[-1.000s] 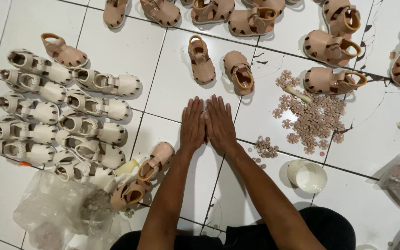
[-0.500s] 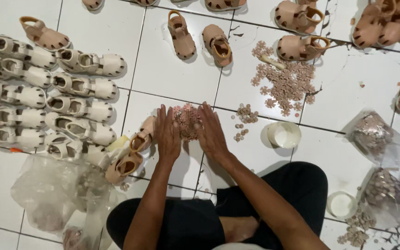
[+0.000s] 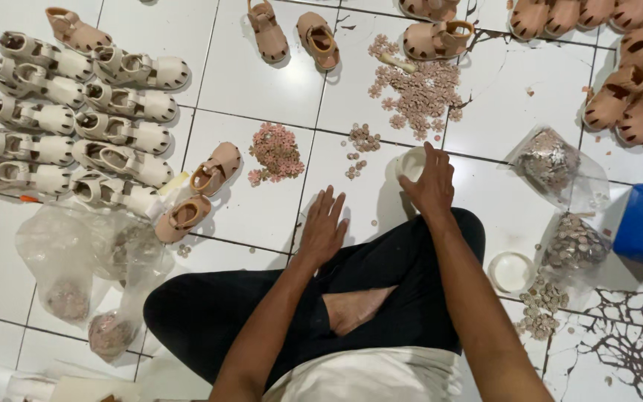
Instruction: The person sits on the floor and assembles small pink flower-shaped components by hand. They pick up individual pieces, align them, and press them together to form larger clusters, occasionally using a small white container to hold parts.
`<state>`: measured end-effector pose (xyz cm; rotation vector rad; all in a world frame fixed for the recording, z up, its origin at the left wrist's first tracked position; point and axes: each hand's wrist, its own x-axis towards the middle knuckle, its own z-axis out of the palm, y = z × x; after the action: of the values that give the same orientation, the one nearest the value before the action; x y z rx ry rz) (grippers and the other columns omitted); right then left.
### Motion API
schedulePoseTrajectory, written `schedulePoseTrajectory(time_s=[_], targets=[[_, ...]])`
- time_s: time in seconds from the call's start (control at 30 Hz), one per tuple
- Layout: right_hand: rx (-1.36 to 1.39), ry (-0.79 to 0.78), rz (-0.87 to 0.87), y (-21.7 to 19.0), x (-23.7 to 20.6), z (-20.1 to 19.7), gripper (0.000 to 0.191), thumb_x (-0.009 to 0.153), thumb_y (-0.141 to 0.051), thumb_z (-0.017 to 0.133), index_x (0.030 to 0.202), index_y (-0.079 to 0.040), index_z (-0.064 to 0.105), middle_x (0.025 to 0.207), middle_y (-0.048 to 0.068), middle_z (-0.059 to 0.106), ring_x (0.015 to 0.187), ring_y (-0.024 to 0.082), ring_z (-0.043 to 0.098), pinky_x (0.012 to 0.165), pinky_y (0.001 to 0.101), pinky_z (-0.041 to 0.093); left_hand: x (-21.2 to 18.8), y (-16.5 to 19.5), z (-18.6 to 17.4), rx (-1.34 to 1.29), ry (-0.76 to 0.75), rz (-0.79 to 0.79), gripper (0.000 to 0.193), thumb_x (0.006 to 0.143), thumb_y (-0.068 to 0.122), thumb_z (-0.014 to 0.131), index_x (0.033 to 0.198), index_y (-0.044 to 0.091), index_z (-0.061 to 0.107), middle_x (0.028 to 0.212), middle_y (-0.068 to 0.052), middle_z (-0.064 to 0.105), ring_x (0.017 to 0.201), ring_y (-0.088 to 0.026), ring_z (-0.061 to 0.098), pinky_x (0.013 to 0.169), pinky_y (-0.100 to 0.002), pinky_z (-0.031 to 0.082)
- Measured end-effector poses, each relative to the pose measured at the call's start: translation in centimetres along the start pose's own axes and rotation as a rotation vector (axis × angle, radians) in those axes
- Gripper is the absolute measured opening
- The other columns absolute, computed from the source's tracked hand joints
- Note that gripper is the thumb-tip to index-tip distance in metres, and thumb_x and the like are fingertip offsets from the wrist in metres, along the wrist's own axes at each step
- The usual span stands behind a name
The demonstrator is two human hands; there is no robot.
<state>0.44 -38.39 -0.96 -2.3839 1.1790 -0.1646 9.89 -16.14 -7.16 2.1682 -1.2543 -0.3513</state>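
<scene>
Here, right hand (image 3: 432, 186) on small white cup (image 3: 411, 163).

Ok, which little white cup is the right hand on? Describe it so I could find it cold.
Start from the crossed legs in dark trousers on the white tiled floor. Just beyond the right knee, the right hand rests on a small round white cup. A similar white cup sits by the plastic bags; this one lies nearer the small scatter of beige flower pieces.
</scene>
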Motion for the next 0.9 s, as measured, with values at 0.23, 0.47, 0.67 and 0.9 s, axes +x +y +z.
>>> schedulePoseTrajectory(time_s=[0.23,0.47,0.67,0.9], targets=[[-0.041,0.065,-0.097,-0.6,5.7,2.1,0.096,0.078,-0.031,0.087,0.156,-0.007,0.036,0.152,0.026,0.039,0.136,0.046,0.039,0.105,0.0534,0.047,16.4,1.0,0.9,0.221,0.111,0.086,0.069,0.095,0.034,0.066,0.156,0.018,0.039,0.166,-0.017,0.024,0.152,-0.042,0.020,0.119,-0.064,0.019],[0.007,-0.040,-0.066,-2.5,10.5,3.9,0.094,0.076,-0.034,0.085,0.154,-0.008,0.037,0.152,0.022,0.041,0.138,0.041,0.041,0.104,0.0503,0.048,27.2,-5.9,-2.1,0.214,0.025,0.341,0.056,0.106,0.027,0.059,0.159,0.022,0.042,0.170,-0.006,0.030,0.157,-0.034,0.026,0.127,-0.056,0.024],[0.047,0.027,-0.245,-5.3,11.9,6.2,0.097,0.078,-0.041,0.086,0.154,-0.006,0.037,0.154,0.023,0.040,0.140,0.042,0.042,0.108,0.0505,0.047,27.1,-8.3,-4.2,0.254,0.115,0.140,0.052,0.107,0.021,0.056,0.157,0.016,0.043,0.167,-0.013,0.031,0.155,-0.037,0.029,0.127,-0.054,0.024],[0.042,0.156,-0.414,-6.2,8.0,4.7,0.107,0.075,-0.040,0.090,0.154,0.001,0.032,0.156,0.034,0.030,0.143,0.049,0.034,0.113,0.0541,0.038,17.1,-5.9,-5.8,-0.021,0.268,0.009,0.054,0.100,0.008,0.055,0.153,0.000,0.045,0.164,-0.023,0.034,0.152,-0.044,0.029,0.123,-0.053,0.027]])
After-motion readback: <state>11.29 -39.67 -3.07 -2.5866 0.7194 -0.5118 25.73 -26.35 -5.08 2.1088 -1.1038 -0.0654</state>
